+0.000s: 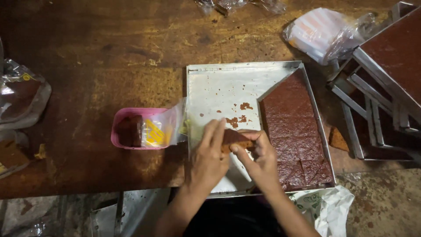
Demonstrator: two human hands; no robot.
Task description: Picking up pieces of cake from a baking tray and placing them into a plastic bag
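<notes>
Both hands grip one brown cake slice [236, 139] above the bare part of a metal baking tray [219, 87]. The left hand [209, 158] lays flat fingers on its near face; the right hand [261, 158] pinches its far end. A brown cake slab [294, 127] fills the tray's right side. A pink tub [127, 131] with a plastic bag [164, 127] lies left of the tray on the wooden table [109, 57].

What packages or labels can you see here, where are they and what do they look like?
Clear bag: in the pink tub left of the tray; yellow print.
Bundle of bags: top right, clear wrap, white and orange.
Clear wrappers: left edge, holding brown pieces.
White bag: bottom right, green print.
</notes>
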